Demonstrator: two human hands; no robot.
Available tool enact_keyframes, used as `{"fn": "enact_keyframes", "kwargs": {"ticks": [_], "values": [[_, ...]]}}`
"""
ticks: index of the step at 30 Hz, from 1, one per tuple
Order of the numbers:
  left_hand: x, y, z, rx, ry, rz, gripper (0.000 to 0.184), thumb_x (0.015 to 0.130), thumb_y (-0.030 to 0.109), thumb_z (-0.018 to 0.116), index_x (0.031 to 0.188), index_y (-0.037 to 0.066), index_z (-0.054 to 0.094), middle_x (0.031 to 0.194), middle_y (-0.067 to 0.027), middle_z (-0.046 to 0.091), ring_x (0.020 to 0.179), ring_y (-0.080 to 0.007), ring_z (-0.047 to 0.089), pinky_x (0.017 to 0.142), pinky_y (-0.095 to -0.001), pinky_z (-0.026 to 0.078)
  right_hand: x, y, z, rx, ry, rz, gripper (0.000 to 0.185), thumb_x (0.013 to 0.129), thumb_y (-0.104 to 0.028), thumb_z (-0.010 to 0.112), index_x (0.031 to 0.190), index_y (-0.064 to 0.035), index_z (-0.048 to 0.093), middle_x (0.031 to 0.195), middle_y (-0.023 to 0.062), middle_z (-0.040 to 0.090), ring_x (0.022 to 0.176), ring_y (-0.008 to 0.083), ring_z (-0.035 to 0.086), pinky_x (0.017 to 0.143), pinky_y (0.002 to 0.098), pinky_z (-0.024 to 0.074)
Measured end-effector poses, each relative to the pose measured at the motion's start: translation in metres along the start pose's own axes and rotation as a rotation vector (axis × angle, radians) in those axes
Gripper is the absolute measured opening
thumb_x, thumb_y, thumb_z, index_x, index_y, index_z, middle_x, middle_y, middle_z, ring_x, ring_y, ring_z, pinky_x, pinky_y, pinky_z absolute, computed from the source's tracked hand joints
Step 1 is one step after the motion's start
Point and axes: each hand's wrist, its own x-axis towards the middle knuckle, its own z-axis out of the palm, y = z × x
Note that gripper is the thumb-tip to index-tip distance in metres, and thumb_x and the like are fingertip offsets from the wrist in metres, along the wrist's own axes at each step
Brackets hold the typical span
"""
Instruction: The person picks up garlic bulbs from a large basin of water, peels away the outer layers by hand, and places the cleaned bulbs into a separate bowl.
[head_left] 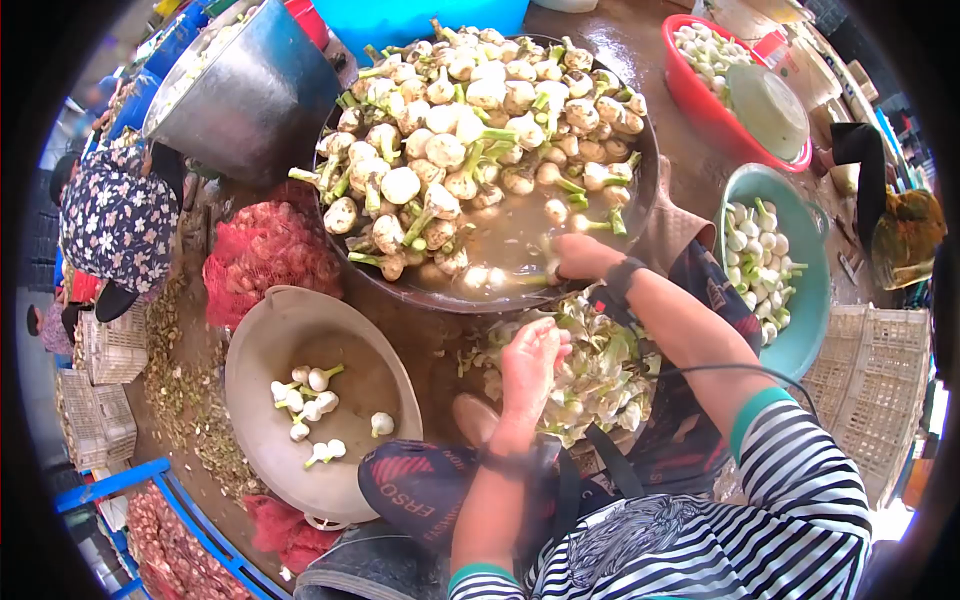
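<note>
Close by, we have a few clean white garlic bulbs [327,402] in the grey basin [362,370]. Our left hand [531,366] is over a pile of skins [600,385], fingers half open; we see nothing in it. More clean ones sit in the green tub [808,275]. Our right hand [585,258] dips into the pan [648,170], fingers bent; we cannot tell if they grip a bulb. Beyond, dirty garlic bulbs [445,150] heap high, so lots seem left.

Murky water [512,232] leaves a path left of the right hand [580,258]; heaped bulbs [460,130] block the pan's [430,298] far side, and peelings [605,390] crowd beside the left hand [530,362].
</note>
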Motion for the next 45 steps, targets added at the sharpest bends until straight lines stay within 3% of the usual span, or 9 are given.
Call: {"fn": "enact_keyframes", "kwargs": {"ticks": [8,16,21,25,33,36,39,43,45], "values": [[0.015,0.004,-0.002,-0.219,0.202,0.423,0.041,0.085,-0.002,0.057,0.123,-0.009,0.044,0.117,-0.0152,0.055,0.104,-0.0151,0.056,0.085,-0.0256,0.046,-0.11,-0.091,-0.019,0.005,0.211,-0.512,0.044,0.06,-0.001,0.062,0.104,-0.002,0.06,0.085,0.0186,0.059,0.084,0.0367,0.058,0.072,0.0437,0.0475],[-0.002,0.019,-0.018,-0.629,0.266,0.17,0.049,0.078,-0.012,0.046,0.126,-0.006,0.038,0.112,-0.0164,0.057,0.102,-0.0247,0.058,0.083,-0.0358,0.051,-0.148,-0.105,0.027,0.21,0.684,-0.586,0.056,0.064,-0.007,0.072,0.117,-0.0021,0.053,0.112,0.0158,0.058,0.104,0.0354,0.054,0.088,0.0406,0.046],[-0.011,0.019,-0.017,-0.544,0.291,0.189,0.034,0.075,-0.013,0.048,0.108,-0.003,0.049,0.1,-0.0121,0.061,0.09,-0.0195,0.061,0.078,-0.0323,0.052,-0.168,-0.115,0.036,0.354,0.776,-0.56,0.056,0.063,-0.004,0.072,0.117,-0.0028,0.054,0.115,0.0163,0.057,0.108,0.0364,0.053,0.092,0.0406,0.0443],[-0.011,0.016,-0.016,-0.394,0.249,0.357,0.024,0.07,-0.015,0.048,0.087,0.001,0.056,0.084,-0.0063,0.063,0.076,-0.0139,0.06,0.072,-0.0271,0.051,-0.176,-0.107,0.028,1.341,0.253,-0.261,0.048,0.077,-0.005,0.068,0.122,0.0012,0.052,0.118,0.0129,0.058,0.109,0.021,0.055,0.095,0.0326,0.0425],[-0.008,0.01,-0.02,-0.394,0.318,0.312,0.024,0.063,-0.016,0.047,0.074,0.002,0.058,0.073,-0.0046,0.06,0.066,-0.0097,0.054,0.063,-0.0217,0.045,-0.165,-0.082,0.027,1.748,-0.124,-0.111,0.037,0.091,-0.018,0.054,0.122,0.0018,0.051,0.105,0.0061,0.06,0.091,0.0124,0.058,0.08,0.0287,0.0508],[-0.007,0.007,-0.025,-0.4,0.325,0.278,0.025,0.06,-0.016,0.046,0.073,0.002,0.057,0.071,-0.0047,0.058,0.064,-0.0105,0.053,0.062,-0.0223,0.045,-0.181,-0.098,0.016,0.964,0.213,-0.106,0.038,0.091,-0.018,0.054,0.125,-0.0002,0.049,0.104,0.0051,0.06,0.091,0.0114,0.057,0.079,0.0281,0.0501],[-0.013,0.013,-0.02,-0.424,0.185,0.23,0.024,0.06,-0.014,0.044,0.073,0.002,0.057,0.07,-0.0055,0.058,0.063,-0.0124,0.054,0.06,-0.0238,0.046,-0.189,-0.101,0.03,0.697,0.387,-0.35,0.037,0.088,-0.016,0.058,0.12,0.0019,0.052,0.099,0.0085,0.061,0.081,0.014,0.057,0.074,0.0264,0.0481],[-0.013,0.014,-0.021,-0.552,0.117,0.113,0.024,0.06,-0.013,0.042,0.073,0.001,0.056,0.069,-0.0074,0.058,0.063,-0.0163,0.057,0.06,-0.026,0.048,-0.182,-0.08,0.046,1.635,0.122,-0.441,0.057,0.084,-0.042,0.062,0.121,-0.0016,0.049,0.105,0.0074,0.059,0.09,0.0133,0.057,0.077,0.0275,0.0476],[-0.002,0.002,-0.031,-0.657,0.365,0.079,0.025,0.062,-0.014,0.043,0.076,0.001,0.056,0.069,-0.0076,0.058,0.061,-0.0185,0.058,0.057,-0.0284,0.051,-0.186,-0.074,0.042,1.689,0.104,-0.655,0.056,0.083,-0.044,0.06,0.121,-0.0037,0.048,0.106,0.006,0.057,0.097,0.0132,0.056,0.083,0.0293,0.0474]]}}
